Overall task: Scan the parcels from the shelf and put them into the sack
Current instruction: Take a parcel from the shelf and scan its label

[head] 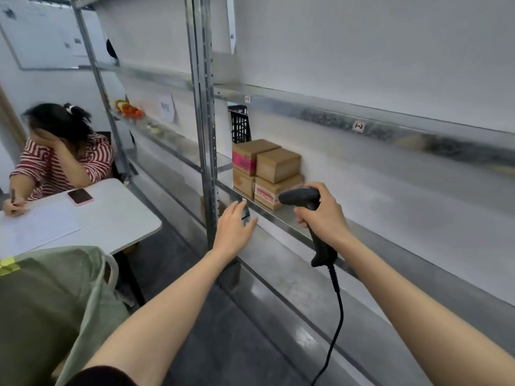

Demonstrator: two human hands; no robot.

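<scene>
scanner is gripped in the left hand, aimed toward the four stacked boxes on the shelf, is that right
No: the head view shows the scanner gripped in the right hand, not the left hand, which reaches toward the edge of the shelf. The rest holds: it is aimed toward the four stacked boxes on the shelf.

your only camera sits on your head, facing forward and down, close to the shelf (pixel 273 215), seen at a slant.
</scene>
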